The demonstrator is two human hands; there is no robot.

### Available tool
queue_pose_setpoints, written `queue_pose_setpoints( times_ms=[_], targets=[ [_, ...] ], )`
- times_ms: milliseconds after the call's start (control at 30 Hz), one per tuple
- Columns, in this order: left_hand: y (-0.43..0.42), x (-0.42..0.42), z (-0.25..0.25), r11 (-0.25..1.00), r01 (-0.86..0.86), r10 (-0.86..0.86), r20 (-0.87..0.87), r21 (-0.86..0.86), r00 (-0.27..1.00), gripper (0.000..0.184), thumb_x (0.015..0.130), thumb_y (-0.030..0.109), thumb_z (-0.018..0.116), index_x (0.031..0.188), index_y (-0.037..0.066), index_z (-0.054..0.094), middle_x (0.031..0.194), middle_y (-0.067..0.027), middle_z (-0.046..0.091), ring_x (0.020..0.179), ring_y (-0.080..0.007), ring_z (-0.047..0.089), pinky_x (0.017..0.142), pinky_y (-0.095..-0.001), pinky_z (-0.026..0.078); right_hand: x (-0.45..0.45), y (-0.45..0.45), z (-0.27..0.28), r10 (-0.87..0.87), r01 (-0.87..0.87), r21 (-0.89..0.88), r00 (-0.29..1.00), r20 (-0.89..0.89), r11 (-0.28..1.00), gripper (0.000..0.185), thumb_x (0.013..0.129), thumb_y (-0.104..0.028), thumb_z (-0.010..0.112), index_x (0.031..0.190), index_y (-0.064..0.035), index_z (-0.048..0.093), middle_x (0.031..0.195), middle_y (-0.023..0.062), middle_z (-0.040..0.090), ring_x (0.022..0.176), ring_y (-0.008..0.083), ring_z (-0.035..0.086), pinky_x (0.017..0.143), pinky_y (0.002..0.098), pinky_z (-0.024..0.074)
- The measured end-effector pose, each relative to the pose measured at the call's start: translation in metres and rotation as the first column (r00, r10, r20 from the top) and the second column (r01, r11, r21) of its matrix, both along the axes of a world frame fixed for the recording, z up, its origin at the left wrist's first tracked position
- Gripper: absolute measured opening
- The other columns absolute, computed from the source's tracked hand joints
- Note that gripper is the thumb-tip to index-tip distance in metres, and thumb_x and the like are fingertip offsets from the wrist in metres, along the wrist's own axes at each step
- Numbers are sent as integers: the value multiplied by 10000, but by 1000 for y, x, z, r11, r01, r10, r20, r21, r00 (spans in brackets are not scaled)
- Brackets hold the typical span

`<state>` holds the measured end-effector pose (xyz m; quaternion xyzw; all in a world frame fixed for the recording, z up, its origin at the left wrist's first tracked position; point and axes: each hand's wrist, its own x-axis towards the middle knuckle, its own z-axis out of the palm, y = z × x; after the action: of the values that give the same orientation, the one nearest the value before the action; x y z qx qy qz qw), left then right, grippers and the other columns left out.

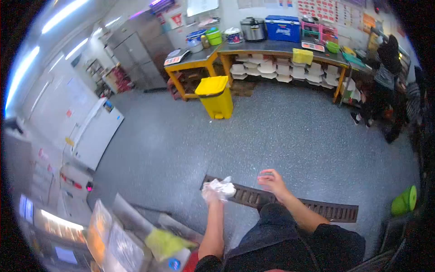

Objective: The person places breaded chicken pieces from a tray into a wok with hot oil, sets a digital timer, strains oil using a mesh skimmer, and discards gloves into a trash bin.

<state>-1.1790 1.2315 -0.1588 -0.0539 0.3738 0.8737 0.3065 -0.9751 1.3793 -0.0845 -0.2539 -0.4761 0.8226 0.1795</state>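
Observation:
My left hand (pixel 214 192) wears a clear plastic glove and is closed around a white item (pixel 226 188), which looks partly wrapped in thin plastic; what it is I cannot make out. To its right, my right hand (pixel 272 180) is bare, raised with the fingers apart and slightly curled, touching nothing. Both hands are in front of my body, above the dark floor drain grate (pixel 253 196).
A yellow bin (pixel 217 100) stands ahead on the grey floor. Behind it runs a counter (pixel 253 47) with a blue cooler (pixel 282 29). Two people (pixel 385 86) are at the right. At lower left is a worktop with a green cloth (pixel 165 244); a green bucket (pixel 403 201) is at right.

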Motion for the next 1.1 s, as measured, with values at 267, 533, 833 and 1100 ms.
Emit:
queue_pose_setpoints(
  times_ms=[267, 533, 833, 1100],
  targets=[
    [182, -203, 7, 905, -66, 48, -55, -420, 997, 102, 870, 167, 511, 853, 81, 458, 822, -61, 512, 674, -191, 531, 541, -346, 461, -257, 86, 16, -25, 88, 913, 996, -85, 398, 384, 749, -264, 682, 1017, -26, 545, 865, 105, 587, 881, 298, 564, 798, 361, 449],
    [281, -373, 51, 937, -249, 235, -84, -244, 968, 43, 857, 67, 493, 895, 53, 479, 860, -64, 526, 701, -172, 533, 564, -332, 480, -531, 206, -15, 123, -85, 876, 992, 30, 475, 188, 815, -209, 543, 880, -34, 573, 784, 160, 589, 754, 344, 578, 663, 415, 446],
    [412, -636, 20, 768, 24, -348, -385, -640, 855, 232, 842, 178, 503, 970, -4, 567, 914, -81, 595, 807, -164, 557, 711, -309, 445, -817, 365, -79, 309, -430, 492, 899, 311, 757, 206, 816, -206, 565, 996, -106, 564, 928, 139, 624, 780, 295, 617, 664, 402, 490],
    [454, -799, 30, 801, 392, -478, -89, -453, 874, 373, 869, 178, 503, 1177, -31, 482, 1092, -143, 576, 998, -236, 561, 835, -361, 454, -962, 492, -162, 286, -214, -665, 958, 0, 715, 235, 912, -157, 424, 1013, 18, 543, 944, 151, 616, 803, 267, 614, 724, 393, 519]
  ],
)
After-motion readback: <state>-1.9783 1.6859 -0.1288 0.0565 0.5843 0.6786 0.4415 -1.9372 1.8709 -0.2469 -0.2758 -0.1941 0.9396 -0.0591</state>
